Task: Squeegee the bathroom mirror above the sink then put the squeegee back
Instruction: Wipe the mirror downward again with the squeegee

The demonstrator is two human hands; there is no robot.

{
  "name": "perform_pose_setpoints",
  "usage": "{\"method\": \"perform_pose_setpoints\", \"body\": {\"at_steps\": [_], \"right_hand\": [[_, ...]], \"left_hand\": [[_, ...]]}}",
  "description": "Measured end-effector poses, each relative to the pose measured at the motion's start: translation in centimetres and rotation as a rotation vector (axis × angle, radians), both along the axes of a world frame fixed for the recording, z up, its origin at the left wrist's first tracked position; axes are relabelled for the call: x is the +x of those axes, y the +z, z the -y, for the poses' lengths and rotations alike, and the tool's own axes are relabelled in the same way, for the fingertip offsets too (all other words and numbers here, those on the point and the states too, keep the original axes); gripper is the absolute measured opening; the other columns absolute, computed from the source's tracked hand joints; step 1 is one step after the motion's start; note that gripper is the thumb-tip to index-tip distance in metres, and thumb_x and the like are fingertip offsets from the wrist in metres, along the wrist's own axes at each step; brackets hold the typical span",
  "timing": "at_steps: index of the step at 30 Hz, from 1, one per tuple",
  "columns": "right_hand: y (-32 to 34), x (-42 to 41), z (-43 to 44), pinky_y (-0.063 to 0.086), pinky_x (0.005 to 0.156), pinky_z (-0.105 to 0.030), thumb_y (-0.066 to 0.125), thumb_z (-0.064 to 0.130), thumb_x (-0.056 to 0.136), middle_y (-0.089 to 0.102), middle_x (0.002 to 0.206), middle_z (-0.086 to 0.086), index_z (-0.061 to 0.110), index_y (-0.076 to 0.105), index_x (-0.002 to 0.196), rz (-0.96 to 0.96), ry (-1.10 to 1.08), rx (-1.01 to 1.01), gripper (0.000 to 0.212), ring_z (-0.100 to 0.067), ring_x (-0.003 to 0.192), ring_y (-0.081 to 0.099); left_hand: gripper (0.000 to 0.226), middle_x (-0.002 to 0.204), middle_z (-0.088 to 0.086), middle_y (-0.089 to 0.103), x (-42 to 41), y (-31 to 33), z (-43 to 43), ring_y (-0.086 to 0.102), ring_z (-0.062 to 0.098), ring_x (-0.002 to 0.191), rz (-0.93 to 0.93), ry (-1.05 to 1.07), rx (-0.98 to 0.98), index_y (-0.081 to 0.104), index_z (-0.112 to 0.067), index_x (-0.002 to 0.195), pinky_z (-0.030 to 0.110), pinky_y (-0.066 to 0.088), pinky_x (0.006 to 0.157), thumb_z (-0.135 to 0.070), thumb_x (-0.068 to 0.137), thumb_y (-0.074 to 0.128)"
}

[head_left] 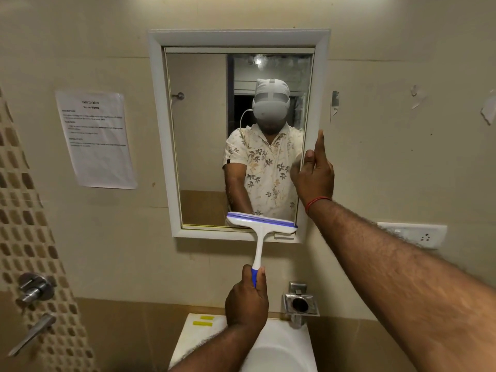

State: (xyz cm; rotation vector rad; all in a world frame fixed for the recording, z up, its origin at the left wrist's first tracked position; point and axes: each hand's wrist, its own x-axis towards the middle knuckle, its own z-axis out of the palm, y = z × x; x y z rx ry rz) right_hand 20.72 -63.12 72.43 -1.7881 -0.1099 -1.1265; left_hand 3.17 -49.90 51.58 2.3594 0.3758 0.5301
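At the bottom edge of the mirror (204, 146), the squeegee (261, 226) lies with its blade against the glass.
I see the left hand (247, 299) wrapped round the blue end of the handle, above the sink (281, 350). The right hand (314, 173) pinches the white frame (318, 89) on its right side, thumb in front, forefinger straight up the outer edge. A printed sheet (96, 138) hangs on the wall to the left.
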Motion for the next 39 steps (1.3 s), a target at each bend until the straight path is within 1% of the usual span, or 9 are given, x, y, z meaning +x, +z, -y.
{"method": "perform_pose_setpoints", "body": {"at_steps": [9,12,14,17,21,27,30,35,39], "right_hand": [[-1.0,-0.1,0.4,0.061,0.093,-0.038,0.047,0.041,0.116,0.068,0.111,-0.008,0.083,0.006,0.152,0.002,0.012,-0.007,0.069,-0.021,0.094,0.066],[-1.4,-0.5,0.4,0.055,0.095,-0.032,0.042,0.041,0.117,0.066,0.116,-0.001,0.067,0.021,0.163,-0.002,0.026,0.002,0.057,-0.018,0.098,0.063],[-2.0,-0.7,0.4,0.048,0.095,-0.026,0.040,0.039,0.118,0.061,0.115,0.003,0.055,0.029,0.167,-0.013,0.031,0.006,0.053,-0.016,0.098,0.059],[-2.9,-1.0,0.5,0.054,0.091,-0.032,0.037,0.043,0.118,0.066,0.105,-0.004,0.058,0.029,0.166,-0.031,0.038,0.008,0.051,-0.022,0.093,0.063],[-3.0,-1.6,0.4,0.043,0.088,-0.028,0.037,0.042,0.118,0.059,0.104,-0.003,0.053,0.030,0.168,-0.064,0.024,0.000,0.051,-0.020,0.095,0.057],[-3.0,-1.1,0.9,0.059,0.090,-0.038,0.036,0.048,0.117,0.067,0.103,-0.007,0.058,0.027,0.166,-0.068,0.058,-0.017,0.051,-0.024,0.090,0.064],[-2.4,-1.7,1.1,0.056,0.101,-0.039,0.036,0.046,0.116,0.071,0.119,-0.010,0.053,0.032,0.167,-0.078,0.089,-0.014,0.052,-0.024,0.106,0.066],[-0.7,-3.3,1.4,0.046,0.121,-0.055,0.029,0.067,0.106,0.068,0.150,-0.001,0.035,0.058,0.157,-0.009,0.084,0.030,0.067,-0.029,0.145,0.055],[4.1,-3.3,0.8,0.035,0.129,-0.050,0.030,0.071,0.102,0.057,0.161,-0.007,0.025,0.052,0.163,-0.006,0.105,0.063,0.079,-0.029,0.154,0.045]], "left_hand": [[0.068,0.095,-0.008,0.063,-0.7,-1.0,1.1,0.061,0.013,0.080,-0.005,-0.007,-0.045,0.046,-0.028,0.152,0.022,0.047,0.071,-0.067,0.103,0.020],[0.074,0.095,-0.007,0.064,-0.7,-1.1,1.2,0.061,0.013,0.079,-0.014,-0.008,-0.056,0.046,-0.028,0.151,0.022,0.048,0.070,-0.069,0.098,0.016],[0.063,0.095,-0.008,0.063,-0.7,-0.9,1.3,0.059,0.012,0.079,-0.033,0.003,-0.054,0.046,-0.027,0.152,0.021,0.045,0.070,-0.065,0.106,0.025],[0.060,0.094,-0.007,0.063,-0.6,-1.1,1.2,0.059,0.013,0.078,-0.012,0.002,-0.033,0.048,-0.027,0.150,0.022,0.045,0.070,-0.064,0.107,0.027],[0.073,0.087,-0.006,0.067,-0.2,-1.7,1.2,0.065,0.016,0.075,0.048,-0.012,-0.075,0.054,-0.027,0.140,0.027,0.054,0.067,-0.072,0.095,0.019],[0.075,0.081,-0.008,0.067,-0.6,-0.8,1.0,0.070,0.016,0.073,0.081,-0.054,-0.151,0.054,-0.032,0.127,0.026,0.064,0.072,-0.082,0.087,0.016],[0.081,0.080,-0.004,0.069,-0.7,0.3,0.4,0.070,0.016,0.075,0.132,-0.058,-0.144,0.057,-0.032,0.118,0.029,0.061,0.073,-0.086,0.080,0.009],[0.092,0.089,0.006,0.077,1.5,4.5,-2.4,0.074,0.034,0.089,0.299,0.043,-0.159,0.067,-0.027,0.118,0.042,0.055,0.074,-0.092,0.082,0.013],[0.076,0.076,-0.007,0.070,3.1,10.6,-4.7,0.069,0.010,0.072,0.449,-0.065,-0.180,0.067,-0.030,0.126,0.027,0.051,0.063,-0.082,0.092,0.022]]}}
